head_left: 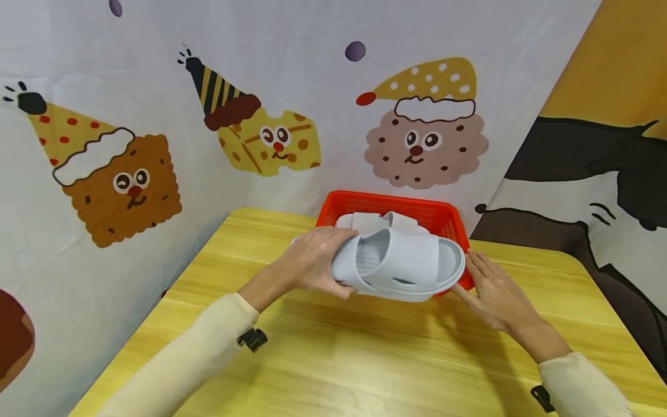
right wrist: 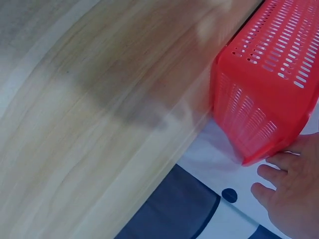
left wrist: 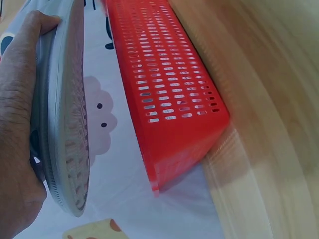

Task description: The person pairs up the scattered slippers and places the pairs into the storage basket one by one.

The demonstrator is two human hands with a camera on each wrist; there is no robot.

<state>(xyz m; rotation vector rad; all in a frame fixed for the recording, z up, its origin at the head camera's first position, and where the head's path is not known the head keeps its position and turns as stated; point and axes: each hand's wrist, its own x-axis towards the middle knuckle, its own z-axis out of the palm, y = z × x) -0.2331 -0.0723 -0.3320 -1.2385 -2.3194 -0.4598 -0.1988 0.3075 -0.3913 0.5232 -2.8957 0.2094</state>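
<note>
A light grey slide sandal (head_left: 414, 260) is held up over the front of a red plastic basket (head_left: 391, 198). My left hand (head_left: 319, 260) grips one end of it, with the thumb along its lower side. In the left wrist view, the textured sole (left wrist: 76, 144) faces the basket's perforated side. Behind the held sandal, more pale grey footwear (head_left: 365, 220) lies in the basket, partly hidden. My right hand (head_left: 497, 292) is at the basket's right side, beside the sandal's other end. In the right wrist view, its extended fingers (right wrist: 274, 172) are right at the basket's rim.
The basket stands on a yellow wood-grain table (head_left: 333, 359), near its back edge. Behind the table hangs a white cloth backdrop (head_left: 292, 52) printed with cartoon biscuits and cheese. A brown and black print (head_left: 568, 150) covers the right side.
</note>
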